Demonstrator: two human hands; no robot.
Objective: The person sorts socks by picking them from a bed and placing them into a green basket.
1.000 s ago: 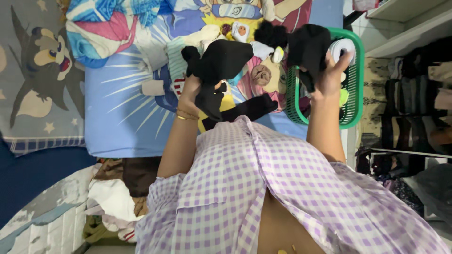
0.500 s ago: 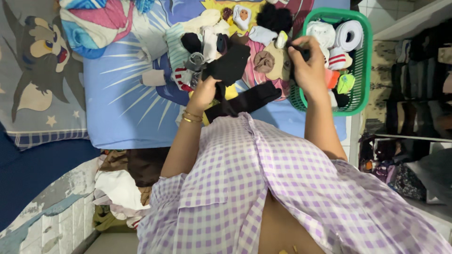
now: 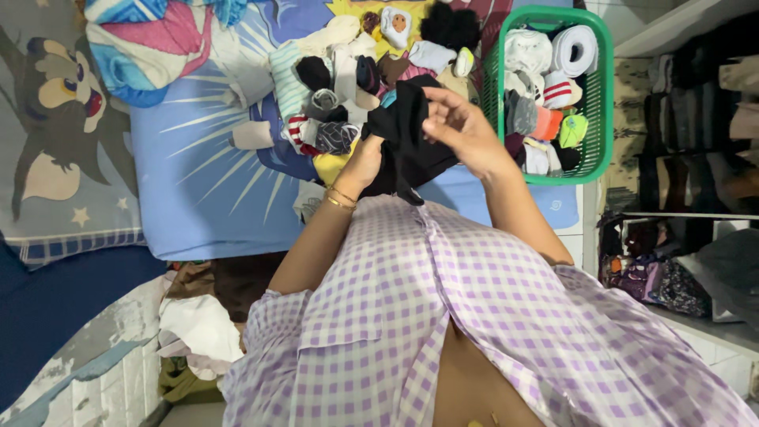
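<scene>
Socks (image 3: pixel 407 146), black, hanging between both hands over bed (image 3: pixel 198 190); left hand (image 3: pixel 365 158) pinching lower edge, right hand (image 3: pixel 462 126) gripping top, long axis running toward chest.

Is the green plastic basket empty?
No, the green plastic basket is full of rolled socks in white, grey, orange and green.

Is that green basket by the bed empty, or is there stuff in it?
Nearly full. The green basket holds rolled socks in white, grey, orange and green, piled close to its rim.
</scene>
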